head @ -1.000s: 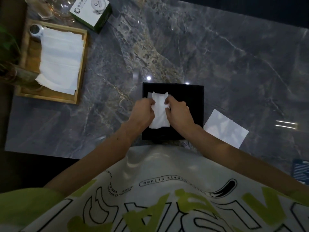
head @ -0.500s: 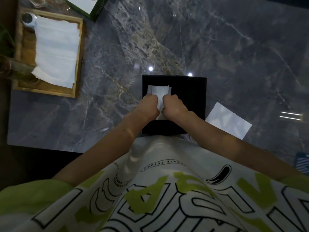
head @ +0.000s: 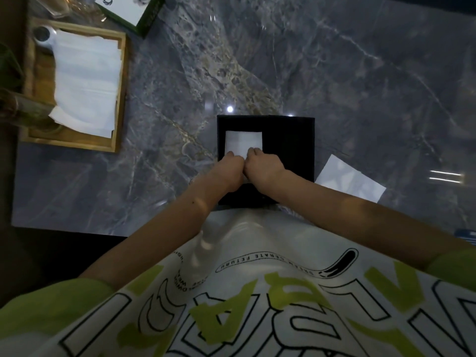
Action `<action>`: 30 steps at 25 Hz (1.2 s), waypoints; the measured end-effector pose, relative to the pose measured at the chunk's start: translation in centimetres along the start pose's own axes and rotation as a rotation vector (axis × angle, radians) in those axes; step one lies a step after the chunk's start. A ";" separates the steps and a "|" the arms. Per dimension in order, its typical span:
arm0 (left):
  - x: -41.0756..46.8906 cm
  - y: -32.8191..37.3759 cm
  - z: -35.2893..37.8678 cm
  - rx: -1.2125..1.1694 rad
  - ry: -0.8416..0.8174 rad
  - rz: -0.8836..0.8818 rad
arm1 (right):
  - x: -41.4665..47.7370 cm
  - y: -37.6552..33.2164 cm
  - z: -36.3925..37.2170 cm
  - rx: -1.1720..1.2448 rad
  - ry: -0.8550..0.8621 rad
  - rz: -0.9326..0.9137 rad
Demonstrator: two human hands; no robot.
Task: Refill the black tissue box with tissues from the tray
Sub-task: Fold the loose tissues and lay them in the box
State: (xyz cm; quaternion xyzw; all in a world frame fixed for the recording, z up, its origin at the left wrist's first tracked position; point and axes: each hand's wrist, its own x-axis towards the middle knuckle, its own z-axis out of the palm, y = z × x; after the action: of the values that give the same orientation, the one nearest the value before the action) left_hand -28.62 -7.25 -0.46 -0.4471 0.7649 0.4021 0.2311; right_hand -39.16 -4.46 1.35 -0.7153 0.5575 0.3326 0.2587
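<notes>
The black tissue box [head: 288, 145] stands at the near edge of the marble table. A white folded tissue [head: 243, 143] lies flat on its left part. My left hand [head: 229, 171] and my right hand [head: 265, 164] sit side by side on the tissue's near end, fingers curled down on it and knuckles touching. The tissue's near half is hidden under the hands. A wooden tray [head: 121, 81] at the far left holds a stack of white tissues [head: 87, 81].
A single white tissue [head: 350, 179] lies on the table right of the box. A green and white carton [head: 134, 9] sits at the far edge above the tray. A small white round object [head: 43, 36] rests in the tray's corner. Glassware stands at the left edge.
The tissue, held upright and crumpled between my hands a second ago, now lies flat on the box. Both hands have drawn together and lowered onto its near end.
</notes>
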 end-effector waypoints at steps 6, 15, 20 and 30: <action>0.6 0.3 -0.4 0.047 -0.062 -0.028 | 0.7 -0.4 0.5 -0.084 0.032 -0.001; -2.3 -1.0 0.5 -0.188 0.212 0.138 | -5.1 2.0 3.7 0.241 0.451 -0.046; -4.3 2.3 1.7 -0.281 0.384 0.336 | -10.0 4.5 9.1 0.700 0.697 0.251; -0.9 18.1 9.1 -0.213 0.278 0.343 | -15.2 15.7 20.7 0.942 0.597 0.543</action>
State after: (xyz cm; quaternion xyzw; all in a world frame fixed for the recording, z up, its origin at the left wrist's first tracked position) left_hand -43.98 5.63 2.39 -0.3835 0.8073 0.4484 0.0036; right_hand -60.62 16.54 -0.37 -0.4190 0.8549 -0.1095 0.2856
